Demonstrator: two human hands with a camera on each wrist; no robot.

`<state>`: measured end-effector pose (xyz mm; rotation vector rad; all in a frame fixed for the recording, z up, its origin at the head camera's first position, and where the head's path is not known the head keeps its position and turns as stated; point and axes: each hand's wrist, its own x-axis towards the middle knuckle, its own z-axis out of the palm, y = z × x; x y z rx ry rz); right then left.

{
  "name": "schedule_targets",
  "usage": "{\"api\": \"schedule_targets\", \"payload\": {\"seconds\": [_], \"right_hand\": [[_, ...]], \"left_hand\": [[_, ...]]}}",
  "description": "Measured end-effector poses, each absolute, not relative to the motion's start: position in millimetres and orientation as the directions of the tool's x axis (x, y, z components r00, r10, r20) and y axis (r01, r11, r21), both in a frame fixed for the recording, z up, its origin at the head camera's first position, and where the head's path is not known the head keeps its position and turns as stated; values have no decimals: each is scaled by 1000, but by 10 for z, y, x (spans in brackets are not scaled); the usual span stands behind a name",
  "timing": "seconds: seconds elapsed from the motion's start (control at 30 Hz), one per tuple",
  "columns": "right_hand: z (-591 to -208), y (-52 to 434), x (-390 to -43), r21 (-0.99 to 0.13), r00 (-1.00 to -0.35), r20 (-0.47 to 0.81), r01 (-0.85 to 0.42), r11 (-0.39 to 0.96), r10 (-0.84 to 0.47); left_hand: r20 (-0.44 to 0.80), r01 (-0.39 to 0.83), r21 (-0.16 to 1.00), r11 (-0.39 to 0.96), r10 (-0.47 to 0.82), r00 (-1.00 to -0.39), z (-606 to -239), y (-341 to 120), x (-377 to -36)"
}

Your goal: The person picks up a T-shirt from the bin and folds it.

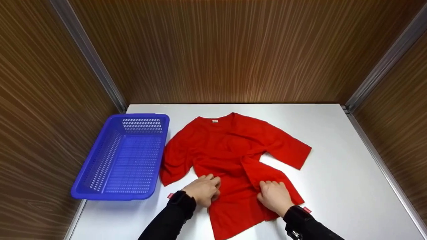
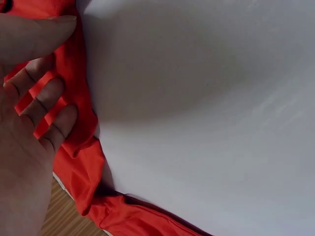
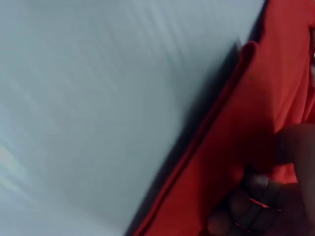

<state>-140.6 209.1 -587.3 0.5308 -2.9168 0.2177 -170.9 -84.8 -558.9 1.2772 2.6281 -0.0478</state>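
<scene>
A red T-shirt [image 1: 230, 150] lies rumpled on the white table [image 1: 340, 160], its collar toward the far wall and its lower part folded over near me. My left hand [image 1: 203, 190] grips a bunch of the shirt's fabric [image 2: 74, 103] at its left side, fingers [image 2: 47, 101] curled into the cloth. At the right side of the lower part, my right hand [image 1: 274, 196] grips a fold of the red cloth [image 3: 231, 147], fingertips [image 3: 251, 206] tucked under it. Both arms wear black sleeves.
An empty blue plastic basket [image 1: 96, 166] with perforated walls stands on the table's left side, close to the shirt's left sleeve. Wood-grain walls enclose the table on three sides. Bare white surface lies to the right of the shirt.
</scene>
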Motion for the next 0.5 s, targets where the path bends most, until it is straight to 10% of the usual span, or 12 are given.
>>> {"api": "schedule_targets", "payload": {"seconds": [0.27,0.5], "right_hand": [[-5600,2685,-1566,-486,-999,42,-35,873,-17],[-5499,3605,-1519,-459,-970,-206,210,863,126]], "left_hand": [[-198,767,55,639,760,-619,-5558,-1004,-1716],[-164,729,68,681,729,-665,-5527,-1239,-1718]]}}
